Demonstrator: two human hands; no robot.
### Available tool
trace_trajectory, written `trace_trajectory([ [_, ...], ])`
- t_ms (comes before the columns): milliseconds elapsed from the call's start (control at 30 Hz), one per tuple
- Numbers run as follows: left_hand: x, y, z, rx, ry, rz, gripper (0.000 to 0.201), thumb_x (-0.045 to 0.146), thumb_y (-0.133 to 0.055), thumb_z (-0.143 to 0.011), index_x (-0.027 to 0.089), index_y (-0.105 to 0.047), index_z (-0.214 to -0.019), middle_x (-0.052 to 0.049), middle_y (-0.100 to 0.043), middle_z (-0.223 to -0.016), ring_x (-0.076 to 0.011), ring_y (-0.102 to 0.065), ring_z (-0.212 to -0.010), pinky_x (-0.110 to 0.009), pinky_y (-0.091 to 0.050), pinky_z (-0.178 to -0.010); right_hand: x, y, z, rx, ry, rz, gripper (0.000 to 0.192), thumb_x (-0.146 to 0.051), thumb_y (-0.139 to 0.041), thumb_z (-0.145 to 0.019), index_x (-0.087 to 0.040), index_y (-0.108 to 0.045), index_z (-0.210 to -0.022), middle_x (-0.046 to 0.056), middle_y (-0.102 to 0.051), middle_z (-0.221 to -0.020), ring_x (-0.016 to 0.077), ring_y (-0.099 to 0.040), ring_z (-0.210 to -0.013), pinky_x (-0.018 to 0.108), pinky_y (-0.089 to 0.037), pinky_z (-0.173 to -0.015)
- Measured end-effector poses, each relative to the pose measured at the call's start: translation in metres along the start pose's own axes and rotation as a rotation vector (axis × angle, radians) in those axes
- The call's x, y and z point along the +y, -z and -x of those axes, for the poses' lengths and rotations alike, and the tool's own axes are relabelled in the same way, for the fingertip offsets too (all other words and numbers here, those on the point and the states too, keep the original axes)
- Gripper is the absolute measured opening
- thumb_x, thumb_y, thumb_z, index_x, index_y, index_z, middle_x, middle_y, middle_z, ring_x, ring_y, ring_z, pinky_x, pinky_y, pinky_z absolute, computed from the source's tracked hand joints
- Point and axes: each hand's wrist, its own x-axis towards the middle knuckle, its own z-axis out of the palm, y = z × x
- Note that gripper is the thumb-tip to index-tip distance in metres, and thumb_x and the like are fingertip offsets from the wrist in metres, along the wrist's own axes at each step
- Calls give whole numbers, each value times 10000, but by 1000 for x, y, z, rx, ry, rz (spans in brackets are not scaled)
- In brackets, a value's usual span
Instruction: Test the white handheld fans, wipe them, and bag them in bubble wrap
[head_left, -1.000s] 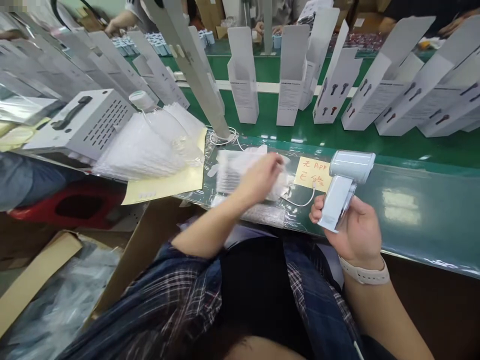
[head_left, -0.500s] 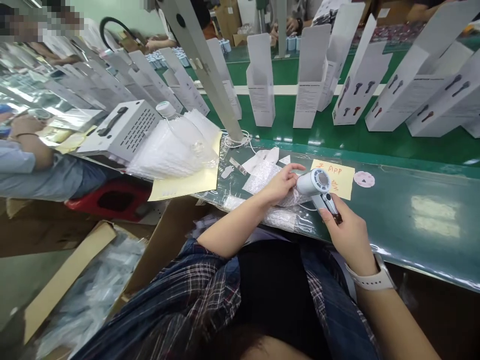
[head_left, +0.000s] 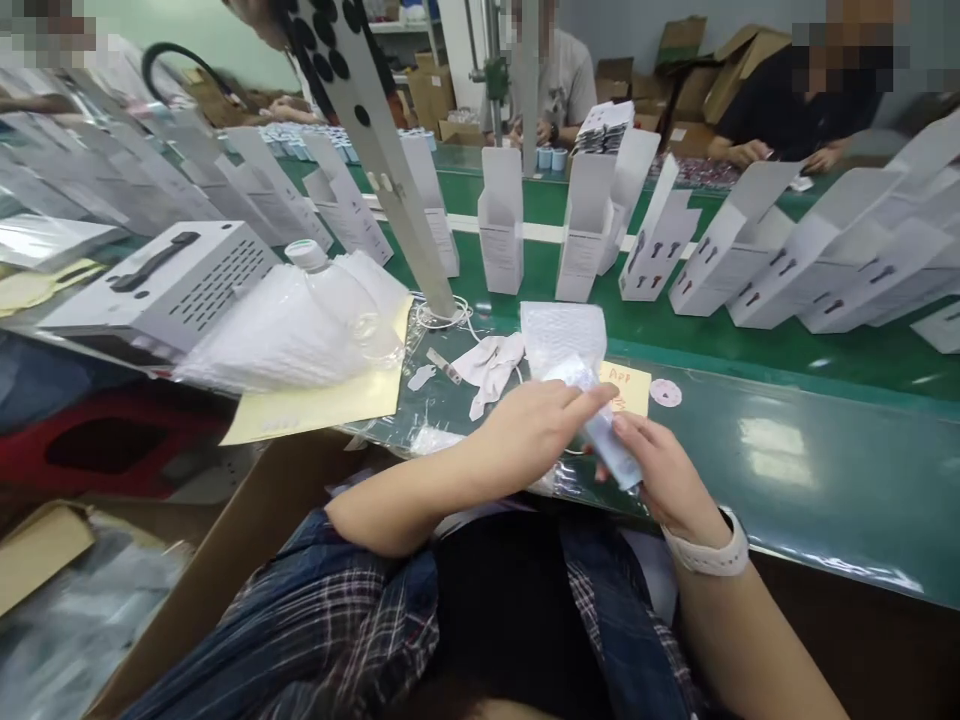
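A small pale-blue hair dryer [head_left: 611,450], which half a second earlier was bare in the right hand with its round head facing up, is now seen partly sheathed in a clear bubble bag [head_left: 564,345]; the bag, earlier lying flat on the bench, has been lifted so that its open end covers the dryer's upper part while its far end stands up toward the conveyor. From this it is judged that the bagging has begun but is not finished, since the lower end of the dryer is left uncovered. The dryer is held near the front edge of the green bench [head_left: 825,470], just in front of a yellow note [head_left: 626,388]. The right hand [head_left: 664,480] is closed around the bare lower end, thumb on top and fingers curled underneath. The left hand [head_left: 536,425] is closed on the bag, its thumb and forefinger pinching the plastic against the dryer's upper side; the two hands nearly touch. To the left, a stack of bags [head_left: 292,330] is seen resting on a yellow sheet. Beyond, white cartons [head_left: 502,225] are lined up open on the green belt, and other people are seated at the far side.
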Motion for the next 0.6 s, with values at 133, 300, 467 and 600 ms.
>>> trace_trajectory([
  [133,-4,34,-8,205,6,544,462,175,-477,-1090,285,-474,-1539,40,-620,-839,-123,-628,-708,-240,-510,-663,-23,4,26,-409,80,-371,977,-752,-800,-886,-228,-483,-1647,97,-830,-1018,188,-690,-545,292,-504,-471],
  [300,-17,47,-20,485,-27,936,308,201,-575,-1062,288,-514,-1351,61,-509,-775,-94,-493,-610,-209,-413,-533,-35,8,35,253,428,53,116,-335,-689,-1061,-266,-747,-988,12,-735,-787,163,-688,-653,283,-564,-633],
  [467,-11,31,-25,356,-66,958,311,259,-583,-1076,272,-508,-1378,52,-565,-790,-108,-582,-652,-223,-500,-593,-29,5,11,393,467,133,879,-466,-965,-782,-307,-531,-1530,112,-709,-1334,300,-764,-1090,412,-668,-830],
  [600,-14,7,-25,286,-155,657,283,259,-513,-1093,240,-616,-1357,-61,-757,-1039,-171,-730,-921,-302,-611,-832,-31,1,-14,117,277,347,363,-280,-718,-900,-259,-704,-1262,92,-787,-1231,319,-763,-1166,499,-637,-1002],
])
